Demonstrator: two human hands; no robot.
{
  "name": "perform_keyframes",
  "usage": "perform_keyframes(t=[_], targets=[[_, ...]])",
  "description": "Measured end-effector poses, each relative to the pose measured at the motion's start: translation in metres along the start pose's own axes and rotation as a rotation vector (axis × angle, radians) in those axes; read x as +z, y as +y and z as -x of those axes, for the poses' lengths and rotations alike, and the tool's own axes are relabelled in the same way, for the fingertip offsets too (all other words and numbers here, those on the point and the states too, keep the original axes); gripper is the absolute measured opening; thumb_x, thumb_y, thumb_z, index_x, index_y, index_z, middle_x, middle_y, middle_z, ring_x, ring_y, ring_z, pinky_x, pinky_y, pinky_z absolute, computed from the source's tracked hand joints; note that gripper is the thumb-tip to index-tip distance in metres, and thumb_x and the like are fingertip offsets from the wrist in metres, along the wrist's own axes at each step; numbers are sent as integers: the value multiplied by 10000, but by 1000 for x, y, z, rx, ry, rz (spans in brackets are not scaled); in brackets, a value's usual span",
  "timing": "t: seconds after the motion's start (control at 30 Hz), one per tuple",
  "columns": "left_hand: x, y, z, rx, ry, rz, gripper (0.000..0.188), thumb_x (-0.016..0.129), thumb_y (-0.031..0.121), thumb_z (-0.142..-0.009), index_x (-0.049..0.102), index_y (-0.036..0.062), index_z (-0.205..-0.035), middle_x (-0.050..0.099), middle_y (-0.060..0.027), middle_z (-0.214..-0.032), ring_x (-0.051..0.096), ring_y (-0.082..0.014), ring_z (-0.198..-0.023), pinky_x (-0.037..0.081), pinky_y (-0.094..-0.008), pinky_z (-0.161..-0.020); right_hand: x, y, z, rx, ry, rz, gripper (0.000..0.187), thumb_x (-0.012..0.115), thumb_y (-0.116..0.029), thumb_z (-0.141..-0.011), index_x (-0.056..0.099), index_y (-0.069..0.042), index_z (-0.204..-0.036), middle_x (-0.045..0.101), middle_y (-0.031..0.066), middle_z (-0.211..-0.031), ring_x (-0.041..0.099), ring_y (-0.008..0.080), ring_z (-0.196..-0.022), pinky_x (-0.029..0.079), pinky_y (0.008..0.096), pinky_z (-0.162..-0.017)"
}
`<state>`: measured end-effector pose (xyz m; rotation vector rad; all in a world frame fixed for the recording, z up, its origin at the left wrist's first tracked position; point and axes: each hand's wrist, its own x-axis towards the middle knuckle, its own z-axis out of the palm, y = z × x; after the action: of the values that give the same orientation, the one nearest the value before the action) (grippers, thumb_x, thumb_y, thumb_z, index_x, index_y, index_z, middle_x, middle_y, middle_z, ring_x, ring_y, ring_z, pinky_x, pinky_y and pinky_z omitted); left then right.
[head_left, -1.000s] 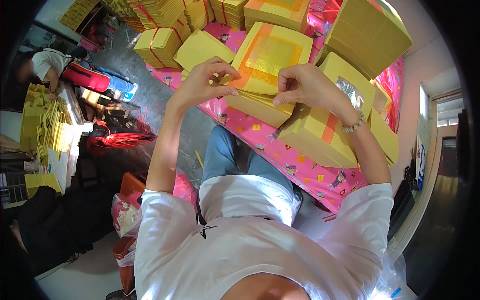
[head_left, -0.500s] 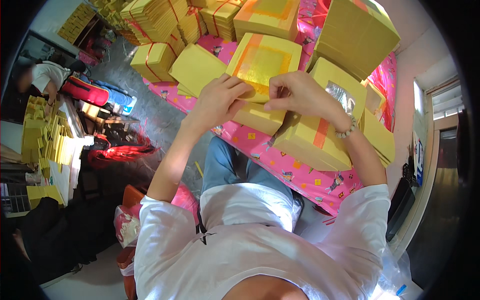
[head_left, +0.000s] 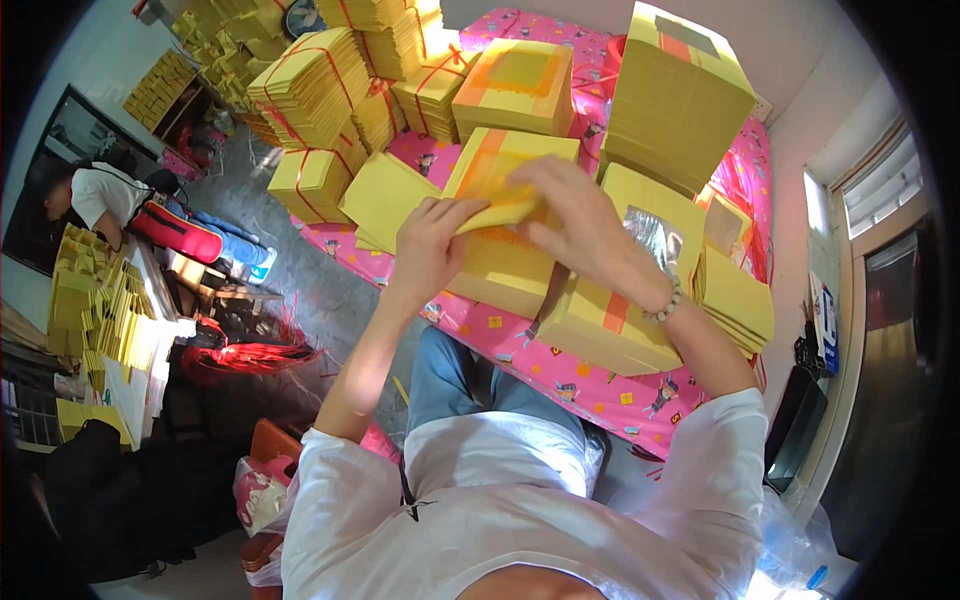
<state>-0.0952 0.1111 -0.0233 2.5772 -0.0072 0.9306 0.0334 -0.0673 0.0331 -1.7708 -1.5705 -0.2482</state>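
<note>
My left hand (head_left: 430,246) is closed on the left edge of a yellow joss paper sheet (head_left: 498,214), thumb and fingers pinching it. That sheet is lifted and bent over the top of its stack (head_left: 502,273), where orange print and a gold patch show. Over the sheet's right part, my right hand (head_left: 588,222) has its fingers stretched out, a little blurred, with the thumb apart. A beaded bracelet (head_left: 665,303) circles my right wrist. Just right of my hands lies another paper stack (head_left: 605,330) with an orange band, beside one bearing a silver foil patch (head_left: 652,240).
A pink patterned cloth (head_left: 590,392) covers the table under the stacks. Behind are bundles tied with red string (head_left: 312,85) and a tall stack (head_left: 675,110). At left, a person (head_left: 118,205) leans over another table with yellow paper (head_left: 110,300). Red strings (head_left: 245,352) hang nearby.
My left hand now pinches a raised, bent sheet that lay flatter before. My right hand has gone from curled fingers to stretched-out ones over it. The whole view has shifted slightly.
</note>
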Motion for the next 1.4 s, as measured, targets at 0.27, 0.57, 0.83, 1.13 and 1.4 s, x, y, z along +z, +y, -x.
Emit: perform_keyframes(t=[0.27,0.57,0.83,1.13,1.4], targets=[[-1,-9,4,-204,260,855,149,582,87,-932,647,16,-1045,659,-27,-928,581,-89,-813,470,-245,-728,-2,36,-2,391,120,-378,897,801,-246,-727,272,-8,-1411,380,166,-1399,365,283,-1321,303,432,-1083],[22,-18,7,-339,-42,1095,325,625,115,-902,545,9,-1199,606,-65,-1138,565,-132,-1053,468,-303,-887,12,26,0,347,-144,-739,845,813,-117,-701,333,-69,-1395,473,74,-1309,450,198,-1233,360,346,-1041],[32,0,-11,-134,167,809,599,665,57,-831,352,9,-1339,487,-99,-1250,469,-183,-1190,392,-344,-1001,19,28,8,388,-181,-833,658,756,-75,-754,436,-58,-1329,520,54,-1252,486,158,-1174,402,320,-990],[36,5,-29,-281,86,891,411,625,114,-881,489,-13,-1248,595,-63,-1133,544,-123,-1069,432,-286,-927,12,29,1,543,7,-883,605,765,-125,-767,461,13,-1272,588,89,-1193,549,157,-1109,444,307,-954],[22,0,-46,-523,-137,1115,342,466,223,-992,540,-13,-1228,615,-44,-1123,576,-90,-1006,461,-257,-878,3,40,-3,722,-69,-864,579,749,-238,-793,498,29,-1241,607,106,-1166,573,179,-1075,442,309,-941]])
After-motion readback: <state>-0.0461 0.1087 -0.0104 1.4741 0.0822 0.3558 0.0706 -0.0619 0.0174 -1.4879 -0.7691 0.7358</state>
